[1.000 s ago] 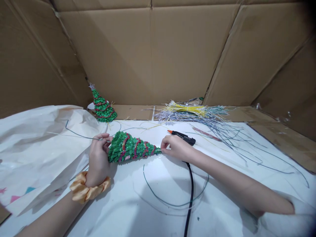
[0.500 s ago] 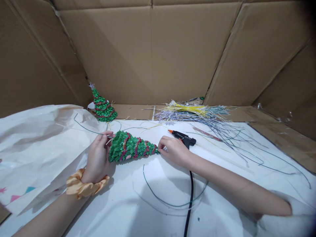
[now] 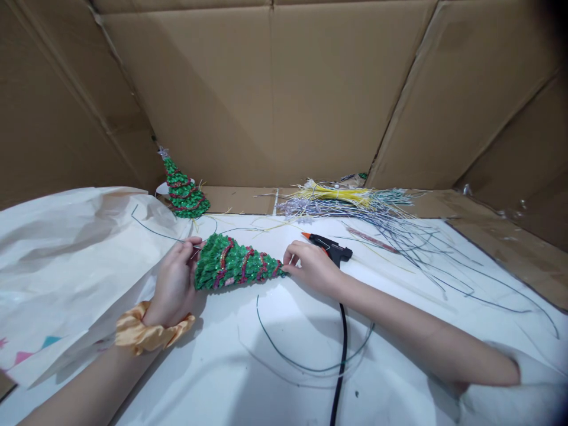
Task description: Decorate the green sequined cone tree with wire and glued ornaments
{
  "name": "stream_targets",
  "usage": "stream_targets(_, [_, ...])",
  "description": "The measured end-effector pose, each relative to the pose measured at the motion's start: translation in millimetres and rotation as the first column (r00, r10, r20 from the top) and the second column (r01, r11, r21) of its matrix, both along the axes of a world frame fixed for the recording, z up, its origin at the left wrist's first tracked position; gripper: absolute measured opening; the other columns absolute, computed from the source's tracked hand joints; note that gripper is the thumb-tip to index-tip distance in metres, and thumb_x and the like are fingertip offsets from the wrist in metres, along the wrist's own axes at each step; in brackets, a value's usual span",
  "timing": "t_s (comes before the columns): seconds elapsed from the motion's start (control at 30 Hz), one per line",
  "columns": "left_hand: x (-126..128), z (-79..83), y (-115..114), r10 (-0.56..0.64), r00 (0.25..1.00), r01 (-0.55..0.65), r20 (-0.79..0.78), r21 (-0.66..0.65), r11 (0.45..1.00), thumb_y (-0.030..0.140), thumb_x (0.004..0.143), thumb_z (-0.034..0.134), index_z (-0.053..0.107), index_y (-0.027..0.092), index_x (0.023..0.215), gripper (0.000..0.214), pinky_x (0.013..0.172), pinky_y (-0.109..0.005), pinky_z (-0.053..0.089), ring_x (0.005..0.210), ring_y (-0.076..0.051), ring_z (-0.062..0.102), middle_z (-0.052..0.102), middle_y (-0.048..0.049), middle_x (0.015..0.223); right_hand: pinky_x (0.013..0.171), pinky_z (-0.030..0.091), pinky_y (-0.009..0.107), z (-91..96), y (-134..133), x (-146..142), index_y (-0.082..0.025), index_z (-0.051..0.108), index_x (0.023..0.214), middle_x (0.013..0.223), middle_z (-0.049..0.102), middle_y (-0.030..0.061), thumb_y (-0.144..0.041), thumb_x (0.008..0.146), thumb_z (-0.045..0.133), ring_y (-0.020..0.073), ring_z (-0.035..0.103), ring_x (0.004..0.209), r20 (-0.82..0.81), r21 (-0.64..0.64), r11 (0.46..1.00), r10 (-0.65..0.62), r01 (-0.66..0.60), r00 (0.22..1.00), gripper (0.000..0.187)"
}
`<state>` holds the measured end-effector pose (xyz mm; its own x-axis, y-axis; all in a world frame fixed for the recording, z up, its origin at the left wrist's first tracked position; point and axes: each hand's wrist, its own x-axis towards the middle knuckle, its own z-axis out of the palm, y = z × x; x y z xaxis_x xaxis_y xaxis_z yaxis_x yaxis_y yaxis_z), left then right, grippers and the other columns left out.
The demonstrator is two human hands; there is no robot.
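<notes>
Head view: left hand (image 3: pixel 174 284) grasps base of lying tree (image 3: pixel 233 265), right hand (image 3: pixel 310 264) pinches tip. Risk: glue gun (image 3: pixel 329 247) nozzle beside right hand may burn fingers; too hard squeeze may crush sequins.

No readable text, label, brand or number appears anywhere.

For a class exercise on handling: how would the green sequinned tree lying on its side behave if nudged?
The lying tree is cone-shaped, so it would probably roll in a curve. It looks light, since fingertips at each end support it. Its sequins look easily knocked off.
</notes>
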<state>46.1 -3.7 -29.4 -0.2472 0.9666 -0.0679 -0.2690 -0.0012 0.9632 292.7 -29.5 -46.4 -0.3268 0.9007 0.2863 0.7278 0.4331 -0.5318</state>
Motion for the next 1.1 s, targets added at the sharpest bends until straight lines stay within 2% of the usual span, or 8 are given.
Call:
stream_targets(0.13, [-1.5,0.9,1.9,-0.028,0.999,0.028,0.019,0.001,1.0,0.024,0.079,0.054,0.053,0.02,0.083,0.005,0.044,-0.017,0.035,0.051,-0.009,0.045,0.05,0.0041,0.063,0.059,0.033,0.021,-1.0,5.4,2.2,-0.017,0.056,0.069,0.068,0.057,-0.0026,-0.015,0.069,0.069,0.0102,0.052,0.065,-0.066,-0.07,0.997,-0.024,0.019,0.998,0.013])
stream_targets(0.3, [-2.7,-0.4,2.6,-0.034,0.999,0.033,0.039,0.023,0.999,0.02,0.083,0.05,0.052,0.021,0.083,0.002,0.044,-0.016,0.034,0.048,-0.008,0.043,0.049,0.0042,0.061,0.056,0.034,0.019,0.6,5.5,2.1,-0.017,0.056,0.068,0.062,0.058,-0.0039,-0.017,0.069,0.07,0.0089,0.052,0.06,-0.149,-0.139,0.99,-0.021,0.0,0.989,0.014])
stream_targets(0.5, [-0.6,-4.1,1.2,0.035,0.999,-0.039,0.034,0.108,0.993,0.019,0.085,0.047,0.051,0.021,0.08,0.006,0.051,-0.017,0.038,0.056,-0.01,0.047,0.052,0.0022,0.068,0.058,0.035,0.02,2.4,4.0,0.0,-0.017,0.057,0.065,0.063,0.06,-0.0033,-0.021,0.068,0.071,0.0093,0.054,0.061,-0.152,-0.162,0.987,-0.042,0.017,0.987,0.016])
stream_targets(0.73, [-1.3,-6.0,3.2,0.077,0.997,-0.079,0.022,0.131,0.988,0.019,0.083,0.049,0.051,0.02,0.08,0.003,0.053,-0.018,0.036,0.057,-0.01,0.045,0.05,0.0024,0.068,0.056,0.033,0.02,3.3,2.1,-0.8,-0.017,0.056,0.066,0.063,0.059,-0.0031,-0.023,0.071,0.069,0.009,0.051,0.06,-0.129,-0.162,0.987,-0.039,0.018,0.991,0.015])
stream_targets(0.83, [-0.8,-5.3,2.5,0.074,0.997,-0.076,0.018,0.13,0.989,0.02,0.082,0.051,0.051,0.02,0.081,0.002,0.053,-0.018,0.036,0.057,-0.01,0.044,0.049,0.0024,0.067,0.055,0.033,0.02,0.7,2.4,0.5,-0.017,0.057,0.073,0.067,0.056,-0.0039,-0.023,0.067,0.071,0.0091,0.049,0.061,-0.108,-0.163,0.986,0.02,-0.038,0.994,0.016])
stream_targets(0.97, [1.0,-3.5,0.6,0.082,0.997,-0.081,0.003,0.156,0.984,0.021,0.084,0.05,0.051,0.02,0.08,0.004,0.053,-0.018,0.035,0.059,-0.01,0.044,0.048,0.0024,0.066,0.061,0.036,0.021,-7.9,2.0,0.5,-0.017,0.056,0.097,0.08,0.054,-0.0015,-0.021,0.063,0.074,0.012,0.049,0.07,-0.07,-0.126,0.987,0.088,-0.097,0.994,0.039])
stream_targets(1.1, [3.5,-2.6,-1.1,0.092,0.995,-0.085,-0.026,0.201,0.976,0.022,0.084,0.051,0.051,0.019,0.078,0.006,0.051,-0.018,0.033,0.056,-0.01,0.04,0.044,0.0031,0.062,0.07,0.038,0.024,-13.5,-0.3,-1.7,-0.017,0.061,0.098,0.084,0.053,0.0017,-0.016,0.069,0.067,0.0141,0.051,0.078,-0.024,-0.099,0.99,0.102,-0.104,0.995,0.029])
